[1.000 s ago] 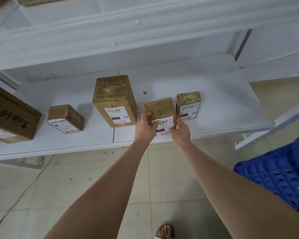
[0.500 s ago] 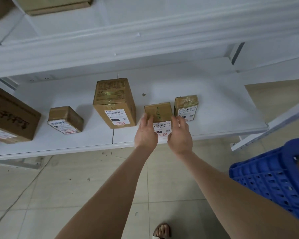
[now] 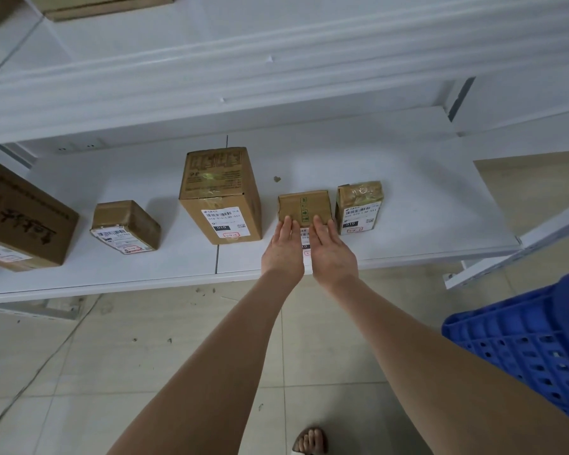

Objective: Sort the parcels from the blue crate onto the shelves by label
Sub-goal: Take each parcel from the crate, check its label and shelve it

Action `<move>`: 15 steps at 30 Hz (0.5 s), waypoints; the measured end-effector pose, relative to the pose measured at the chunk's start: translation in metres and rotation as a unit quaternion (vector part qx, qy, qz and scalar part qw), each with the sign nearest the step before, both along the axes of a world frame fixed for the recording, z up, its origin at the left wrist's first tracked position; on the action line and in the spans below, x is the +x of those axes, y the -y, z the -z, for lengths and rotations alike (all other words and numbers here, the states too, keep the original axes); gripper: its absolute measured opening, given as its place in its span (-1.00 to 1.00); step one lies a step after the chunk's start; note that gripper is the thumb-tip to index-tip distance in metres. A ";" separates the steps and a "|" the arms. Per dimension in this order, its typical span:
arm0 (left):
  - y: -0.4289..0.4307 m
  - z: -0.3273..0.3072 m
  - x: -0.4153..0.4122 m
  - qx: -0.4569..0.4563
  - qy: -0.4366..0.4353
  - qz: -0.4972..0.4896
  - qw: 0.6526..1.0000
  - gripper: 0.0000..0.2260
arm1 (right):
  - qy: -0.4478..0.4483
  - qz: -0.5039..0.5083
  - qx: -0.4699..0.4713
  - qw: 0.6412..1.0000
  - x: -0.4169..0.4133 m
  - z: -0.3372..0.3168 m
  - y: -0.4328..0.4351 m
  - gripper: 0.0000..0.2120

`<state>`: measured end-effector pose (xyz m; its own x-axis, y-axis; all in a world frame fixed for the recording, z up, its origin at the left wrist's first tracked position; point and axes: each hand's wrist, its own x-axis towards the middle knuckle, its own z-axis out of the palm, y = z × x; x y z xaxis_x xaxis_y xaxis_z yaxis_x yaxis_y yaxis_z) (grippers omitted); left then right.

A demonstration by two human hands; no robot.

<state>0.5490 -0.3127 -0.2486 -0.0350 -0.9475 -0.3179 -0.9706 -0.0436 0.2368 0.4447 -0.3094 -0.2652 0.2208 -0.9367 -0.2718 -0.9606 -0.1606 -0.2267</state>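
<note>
A small brown parcel [image 3: 304,205] stands on the white lower shelf [image 3: 408,224], its label facing me between my hands. My left hand [image 3: 283,251] and my right hand [image 3: 330,252] lie side by side in front of it, fingers straight, fingertips touching its front top edge. To its right stands a taped small parcel [image 3: 358,206] marked 010. To its left a tall box [image 3: 220,195] also marked 010. The blue crate [image 3: 523,339] sits at the right on the floor.
Farther left on the shelf are a small flat parcel [image 3: 125,226] and a big brown box [image 3: 20,218]. An upper shelf [image 3: 211,70] overhangs, with boxes on it. A white shelf beam [image 3: 519,244] slants at the right. My sandalled foot [image 3: 309,440] is on the tiled floor.
My hands let go of the small parcel's sides and came together in front of it with straight fingers. The parcel now stands a little deeper on the shelf.
</note>
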 end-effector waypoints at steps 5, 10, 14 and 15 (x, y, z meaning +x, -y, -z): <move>0.016 0.001 0.002 -0.005 -0.001 0.004 1.000 -0.32 | 0.003 0.006 -0.006 1.000 0.002 -0.002 0.015 -0.30; 0.035 0.003 0.005 -0.012 0.005 0.012 1.000 -0.32 | 0.004 0.014 -0.015 1.000 0.004 0.000 0.032 -0.26; 0.046 0.004 0.005 -0.010 0.005 0.009 1.000 -0.31 | -0.009 0.012 -0.019 1.000 0.006 0.000 0.043 -0.27; 0.047 0.003 0.004 -0.009 0.005 0.009 1.000 -0.31 | -0.013 0.011 -0.020 1.000 0.006 0.000 0.045 -0.27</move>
<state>0.5529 -0.3600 -0.2521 -0.0487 -0.9521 -0.3017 -0.9733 -0.0227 0.2286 0.4505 -0.3543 -0.2657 0.1929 -0.9515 -0.2396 -0.9694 -0.1471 -0.1963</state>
